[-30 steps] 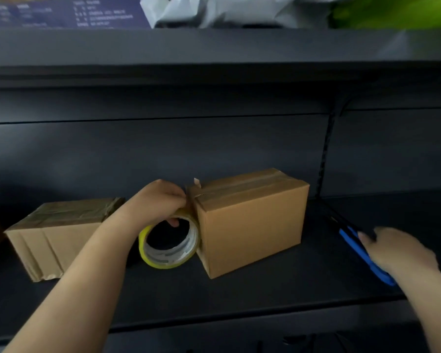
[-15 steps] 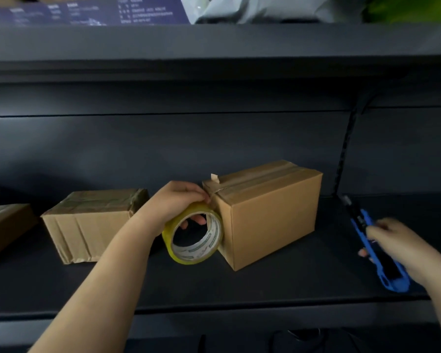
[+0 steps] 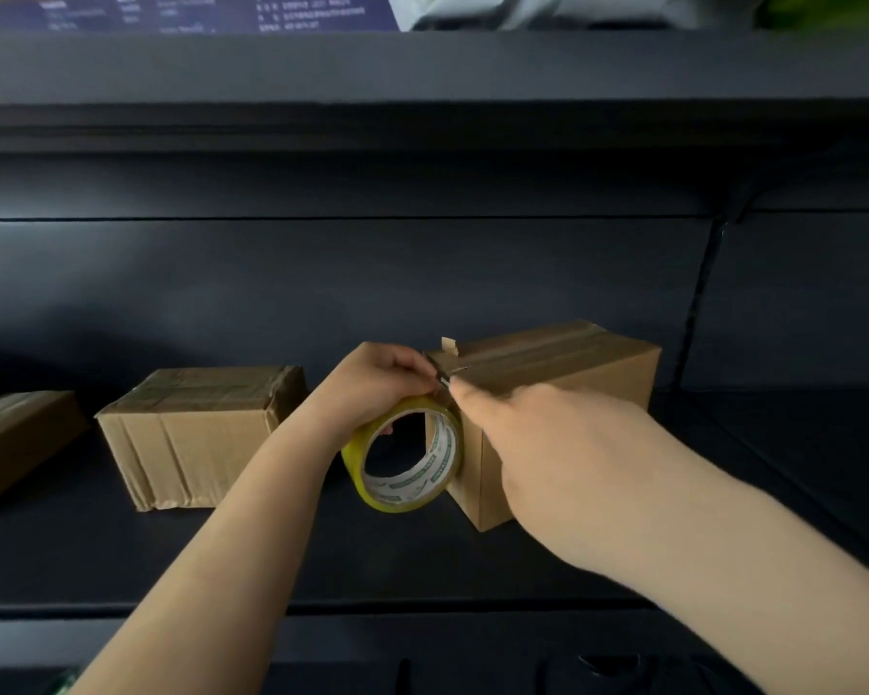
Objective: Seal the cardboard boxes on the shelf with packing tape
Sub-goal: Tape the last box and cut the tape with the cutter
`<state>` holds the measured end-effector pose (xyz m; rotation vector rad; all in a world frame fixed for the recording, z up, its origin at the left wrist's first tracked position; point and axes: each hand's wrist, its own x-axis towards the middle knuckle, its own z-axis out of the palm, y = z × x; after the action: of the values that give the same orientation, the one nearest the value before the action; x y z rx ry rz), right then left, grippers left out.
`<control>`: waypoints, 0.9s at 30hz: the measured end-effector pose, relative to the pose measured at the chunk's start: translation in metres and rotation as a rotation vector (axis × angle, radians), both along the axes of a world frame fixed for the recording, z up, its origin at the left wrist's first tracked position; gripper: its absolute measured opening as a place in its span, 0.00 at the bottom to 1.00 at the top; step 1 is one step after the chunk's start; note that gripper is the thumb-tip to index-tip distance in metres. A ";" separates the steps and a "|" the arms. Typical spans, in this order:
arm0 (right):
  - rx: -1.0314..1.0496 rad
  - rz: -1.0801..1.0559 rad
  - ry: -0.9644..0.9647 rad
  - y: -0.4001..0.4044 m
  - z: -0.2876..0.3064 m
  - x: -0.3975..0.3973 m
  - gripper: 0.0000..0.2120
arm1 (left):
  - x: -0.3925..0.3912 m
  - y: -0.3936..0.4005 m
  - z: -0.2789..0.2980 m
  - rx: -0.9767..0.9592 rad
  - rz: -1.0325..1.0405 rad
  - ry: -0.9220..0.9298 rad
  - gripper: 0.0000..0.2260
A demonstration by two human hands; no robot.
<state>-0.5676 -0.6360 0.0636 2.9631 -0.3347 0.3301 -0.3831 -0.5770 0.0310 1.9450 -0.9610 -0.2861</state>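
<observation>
Brown cardboard is what I am working on: the box stands on the dark shelf, a little right of the middle, with one corner turned toward me. A strip of tape already runs along its top, from the far right end to the near left end, and a small tab sticks up at that left end.

My left hand is curled over the top of the yellow tape roll. The roll stands on its edge, touching the left side of the box, and I can see right through its hole. My right hand comes in from the right, in front of the box. Its fingers are curled around a small cutter. Only the cutter's dark tip shows, poking out past my knuckles. The tip is at the top left corner of the box, just beside my left fingers.

That is the spot that counts. I think the tape goes from the roll up to that corner, and the tip is right there, so the cut comes next. The blade is very close to my left fingers, so I should go slow.

Two more boxes sit farther left: a crumpled taped box and a dim box at the edge.
</observation>
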 end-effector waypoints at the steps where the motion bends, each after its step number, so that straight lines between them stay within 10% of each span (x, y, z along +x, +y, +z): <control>1: -0.009 -0.041 0.057 0.000 0.001 0.004 0.37 | -0.001 0.000 0.000 -0.003 0.001 -0.011 0.07; 9: -0.151 -0.180 0.293 0.002 -0.007 0.017 0.37 | -0.003 -0.004 0.003 -0.017 0.002 -0.068 0.08; 14: 0.119 -0.133 0.540 -0.009 0.001 0.001 0.21 | 0.002 -0.007 0.002 0.008 0.001 -0.089 0.04; 17: 0.374 -0.065 0.220 -0.020 -0.011 -0.031 0.26 | 0.004 -0.009 0.001 -0.033 -0.009 -0.110 0.05; 22: 0.876 -0.181 -0.895 -0.116 -0.053 -0.083 0.30 | 0.007 -0.011 0.001 -0.032 -0.027 -0.142 0.05; 27: 0.749 -0.682 -0.556 -0.199 -0.112 -0.074 0.27 | 0.009 -0.012 0.002 -0.029 -0.063 -0.146 0.06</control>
<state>-0.6413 -0.8347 -0.0485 3.0439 -1.8151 1.1193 -0.3737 -0.5888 0.0327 1.9316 -1.1172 -0.1666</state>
